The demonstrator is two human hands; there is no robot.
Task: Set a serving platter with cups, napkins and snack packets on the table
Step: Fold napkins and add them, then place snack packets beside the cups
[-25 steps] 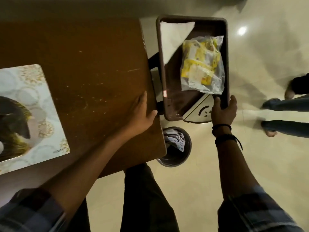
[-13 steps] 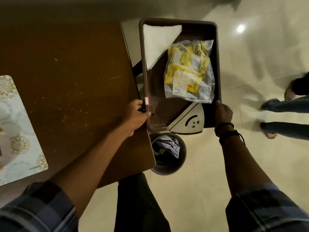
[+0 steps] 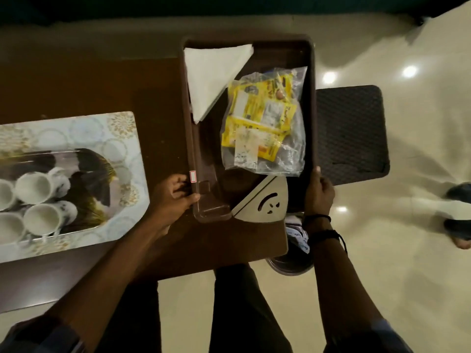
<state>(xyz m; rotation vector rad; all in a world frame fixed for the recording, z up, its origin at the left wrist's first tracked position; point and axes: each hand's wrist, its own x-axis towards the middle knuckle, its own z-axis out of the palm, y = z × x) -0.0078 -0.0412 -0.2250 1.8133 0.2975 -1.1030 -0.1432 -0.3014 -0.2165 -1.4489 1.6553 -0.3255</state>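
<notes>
A dark brown tray point(image 3: 309, 103) hangs over the right end of the wooden table point(image 3: 89, 87). My left hand point(image 3: 173, 196) grips its near left rim and my right hand point(image 3: 319, 191) grips its near right rim. Inside lie folded white napkins point(image 3: 211, 75), a clear bag of yellow snack packets point(image 3: 265, 121) and a metal triangular napkin holder point(image 3: 265, 202). At the left, a patterned platter point(image 3: 114, 133) carries several white cups point(image 3: 38, 205).
A dark stool seat point(image 3: 351, 133) stands right of the tray. A waste bin point(image 3: 293, 261) with paper sits on the floor below the table corner. Another person's feet point(image 3: 458, 220) are at the far right on the glossy floor.
The tray has moved left from beside the table to over its right end, both hands holding it. My left hand went from resting on the table to gripping the rim. The platter with cups came into view.
</notes>
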